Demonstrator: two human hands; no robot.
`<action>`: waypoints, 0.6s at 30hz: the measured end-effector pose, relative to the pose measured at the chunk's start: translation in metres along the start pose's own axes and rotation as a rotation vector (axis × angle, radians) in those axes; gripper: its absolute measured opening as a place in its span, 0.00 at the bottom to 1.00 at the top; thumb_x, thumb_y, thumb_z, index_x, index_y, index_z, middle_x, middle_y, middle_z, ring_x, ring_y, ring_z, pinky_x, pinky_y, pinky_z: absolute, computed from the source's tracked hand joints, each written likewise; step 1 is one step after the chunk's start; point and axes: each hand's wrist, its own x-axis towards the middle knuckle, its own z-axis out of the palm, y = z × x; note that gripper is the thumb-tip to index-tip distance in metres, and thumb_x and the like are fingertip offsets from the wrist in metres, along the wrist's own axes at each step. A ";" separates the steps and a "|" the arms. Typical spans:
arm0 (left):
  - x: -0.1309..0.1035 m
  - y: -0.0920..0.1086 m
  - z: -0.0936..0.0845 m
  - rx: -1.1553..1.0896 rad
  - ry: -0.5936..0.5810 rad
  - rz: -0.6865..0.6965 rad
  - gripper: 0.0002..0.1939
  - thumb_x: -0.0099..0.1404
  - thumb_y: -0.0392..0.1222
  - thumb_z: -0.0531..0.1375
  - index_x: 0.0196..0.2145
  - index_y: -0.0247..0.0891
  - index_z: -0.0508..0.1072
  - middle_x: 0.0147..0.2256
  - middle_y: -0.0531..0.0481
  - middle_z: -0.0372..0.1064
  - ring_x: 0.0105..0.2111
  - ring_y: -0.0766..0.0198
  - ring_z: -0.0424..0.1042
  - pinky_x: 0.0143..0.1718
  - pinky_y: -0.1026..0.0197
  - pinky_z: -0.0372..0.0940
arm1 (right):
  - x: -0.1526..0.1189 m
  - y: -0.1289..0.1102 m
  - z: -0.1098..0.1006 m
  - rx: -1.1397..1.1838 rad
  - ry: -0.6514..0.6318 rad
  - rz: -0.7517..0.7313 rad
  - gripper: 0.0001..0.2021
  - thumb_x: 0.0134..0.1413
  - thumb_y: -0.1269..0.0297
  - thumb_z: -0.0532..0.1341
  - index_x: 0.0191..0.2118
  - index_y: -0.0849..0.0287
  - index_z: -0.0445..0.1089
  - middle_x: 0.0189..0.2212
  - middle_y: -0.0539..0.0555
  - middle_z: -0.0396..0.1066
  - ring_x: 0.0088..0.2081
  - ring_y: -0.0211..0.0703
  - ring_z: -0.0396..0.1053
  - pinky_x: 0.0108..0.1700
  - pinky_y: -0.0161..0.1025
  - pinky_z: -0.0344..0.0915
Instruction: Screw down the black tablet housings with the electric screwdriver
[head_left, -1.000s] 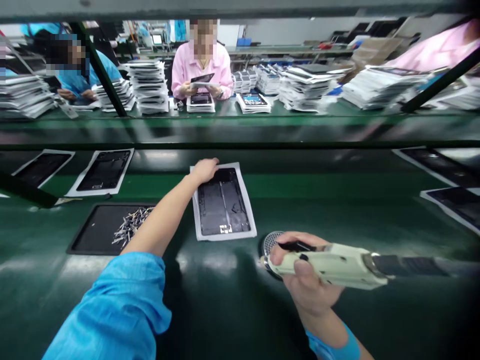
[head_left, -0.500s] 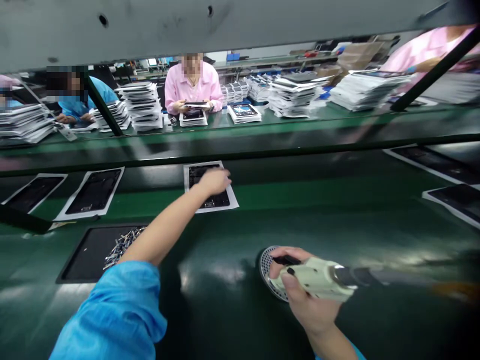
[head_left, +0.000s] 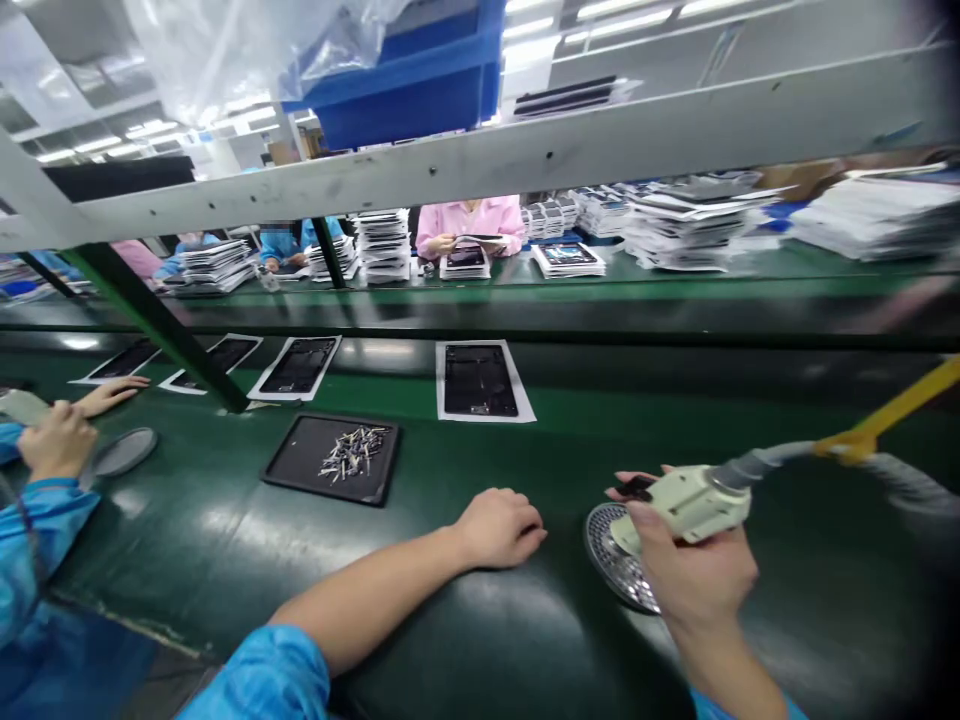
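We had our right hand (head_left: 701,575) wrapped around a pale green power tool (head_left: 694,505), its front end over a round, grid-patterned dish (head_left: 600,545); whether they touched, we could not tell. Our left hand (head_left: 499,528) lay on the green bench (head_left: 465,640), fingers loosely curled, and we could not tell whether it held anything. Beyond it, a black tablet-like panel (head_left: 480,380) lay flat on a white sheet (head_left: 525,408). To our left sat a black tray (head_left: 296,465) with small slender pieces (head_left: 352,453) heaped towards its right side.
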 end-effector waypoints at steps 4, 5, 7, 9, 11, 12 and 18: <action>0.005 -0.004 0.006 -0.076 0.027 -0.018 0.11 0.72 0.46 0.58 0.41 0.40 0.79 0.40 0.45 0.79 0.44 0.55 0.77 0.46 0.56 0.71 | 0.001 0.007 0.001 -0.093 0.088 -0.051 0.34 0.42 0.37 0.71 0.47 0.59 0.69 0.33 0.59 0.78 0.33 0.58 0.80 0.43 0.57 0.77; 0.007 -0.006 0.007 -0.102 0.030 -0.026 0.11 0.72 0.46 0.58 0.42 0.40 0.79 0.41 0.46 0.79 0.45 0.55 0.77 0.47 0.57 0.71 | 0.002 0.008 0.002 -0.121 0.115 -0.093 0.34 0.43 0.36 0.70 0.47 0.59 0.69 0.34 0.61 0.78 0.35 0.59 0.79 0.44 0.59 0.76; 0.009 -0.009 0.006 -0.150 0.032 -0.043 0.11 0.72 0.46 0.58 0.43 0.41 0.80 0.43 0.47 0.80 0.46 0.56 0.78 0.47 0.57 0.71 | 0.004 0.007 0.004 -0.142 0.144 -0.222 0.34 0.48 0.37 0.67 0.50 0.61 0.68 0.41 0.66 0.77 0.41 0.63 0.79 0.48 0.63 0.74; 0.011 -0.012 0.003 -0.198 0.043 -0.061 0.12 0.72 0.45 0.58 0.43 0.41 0.80 0.44 0.48 0.80 0.46 0.56 0.78 0.47 0.59 0.71 | 0.004 0.004 0.006 -0.129 0.171 -0.427 0.34 0.53 0.43 0.65 0.59 0.60 0.65 0.55 0.72 0.70 0.54 0.68 0.74 0.55 0.66 0.70; 0.012 -0.014 0.001 -0.247 0.072 -0.075 0.12 0.71 0.44 0.58 0.43 0.40 0.80 0.44 0.47 0.80 0.45 0.57 0.78 0.47 0.60 0.70 | -0.001 0.001 0.006 -0.141 0.245 -0.690 0.34 0.56 0.51 0.64 0.67 0.56 0.59 0.65 0.72 0.59 0.64 0.69 0.64 0.61 0.67 0.64; 0.012 -0.015 0.000 -0.269 0.089 -0.076 0.12 0.71 0.44 0.57 0.43 0.39 0.80 0.43 0.47 0.80 0.44 0.58 0.78 0.47 0.60 0.70 | -0.006 -0.001 0.006 -0.168 0.292 -0.815 0.34 0.58 0.55 0.63 0.68 0.54 0.58 0.67 0.70 0.56 0.67 0.68 0.60 0.63 0.67 0.63; 0.011 -0.019 0.001 -0.378 0.153 -0.066 0.11 0.70 0.41 0.57 0.40 0.38 0.80 0.40 0.46 0.80 0.41 0.59 0.78 0.47 0.60 0.70 | -0.053 -0.003 0.013 -0.370 -0.065 -0.975 0.25 0.63 0.66 0.53 0.65 0.51 0.66 0.57 0.63 0.71 0.58 0.65 0.70 0.54 0.68 0.70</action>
